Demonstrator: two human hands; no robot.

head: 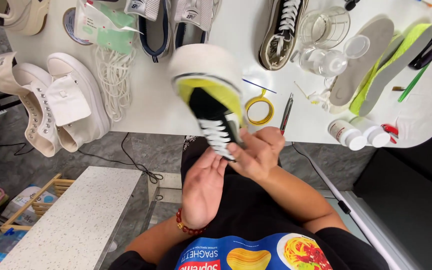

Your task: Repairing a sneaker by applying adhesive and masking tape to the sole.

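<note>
Black sneaker (215,112) hangs above your lap, long axis running away from you, toe toward the tabletop (151,105). Your right hand (257,152) pinches its laced end; your left hand (203,187) lies spread beneath.

A white bench (166,112) is seen under bright, even light. Grey stone floor (101,150) is laid below, and a speckled pale counter (71,220) is set beside it.
</note>
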